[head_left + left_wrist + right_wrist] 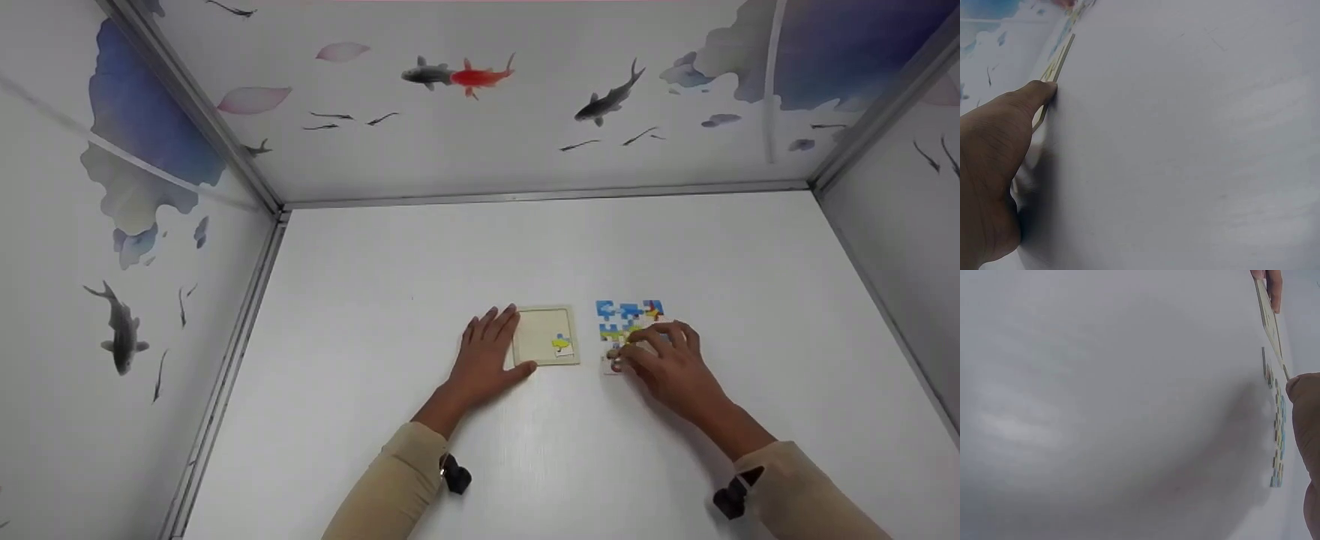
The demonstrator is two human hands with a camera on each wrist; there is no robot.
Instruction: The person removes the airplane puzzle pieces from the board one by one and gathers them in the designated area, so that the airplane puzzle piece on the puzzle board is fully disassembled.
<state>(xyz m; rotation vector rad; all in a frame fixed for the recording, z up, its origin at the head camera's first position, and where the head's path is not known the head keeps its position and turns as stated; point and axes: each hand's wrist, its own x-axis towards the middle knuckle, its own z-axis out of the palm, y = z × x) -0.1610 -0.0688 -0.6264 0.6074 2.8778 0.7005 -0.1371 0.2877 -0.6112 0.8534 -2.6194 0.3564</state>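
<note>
A shallow square puzzle tray (538, 330) lies on the white table, with one yellow-and-blue jigsaw piece (562, 345) in its lower right corner. My left hand (487, 349) rests along the tray's left side, fingers straight; its thumb (1044, 89) touches the near edge. To the right of the tray lie several colourful jigsaw pieces (609, 309), loosely set out in rows. Over their lower right part bends my right hand (667, 367), thumb and fingertips close together at the pieces. Whether a piece is pinched there is hidden. The pieces also show edge-on in the right wrist view.
White panels with painted fish (480, 77) stand at the back and on both sides of the table (360, 300). Grey metal rails (525, 197) run along its back and side edges. A small black device (455, 475) sits at each wrist.
</note>
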